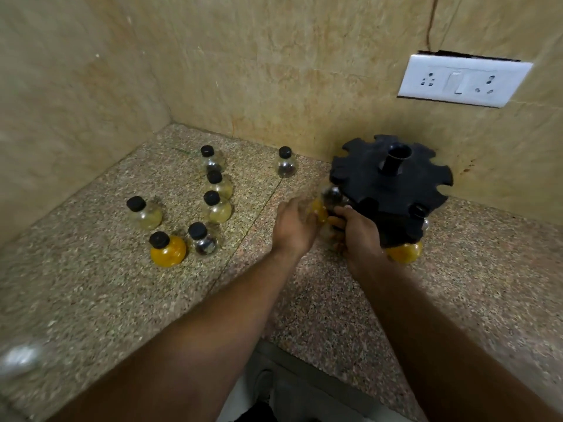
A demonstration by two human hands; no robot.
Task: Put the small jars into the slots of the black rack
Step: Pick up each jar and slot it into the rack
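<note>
Yellow shows between my fingers (pixel 330 221): the left hand (pixel 294 228) curls around a small jar (pixel 320 212) with yellow contents, blurred by motion, just at the near-left edge of the black rack (pixel 391 185). The right hand (pixel 361 239) is closed against the rack's lower tier, fingers wrapped there, though I cannot tell whether it grips the rack itself or a second jar under it. Another dark-filled jar (pixel 332 193) sits right above the yellow one, at a slot mouth of the top disc. To seat the jar well, I judge I should steady the rack with the right hand and slide the neck sideways into an open notch, so the cap rides above the disc and the round belly hangs below. The held jar's long axis is too smeared to read; I would guess near upright, cap up. Further out, a yellow-filled jar (pixel 405 252) already hangs at the rack's near-right, with a black cap (pixel 419 210) above it. On the speckled counter (pixel 91 300) to the left, seven loose jars (pixel 213 205) stand upright, caps up, well apart from the rack, one orange-yellow jar (pixel 167 249) nearest me. A white socket plate (pixel 463 80) sits on the wall behind.
</note>
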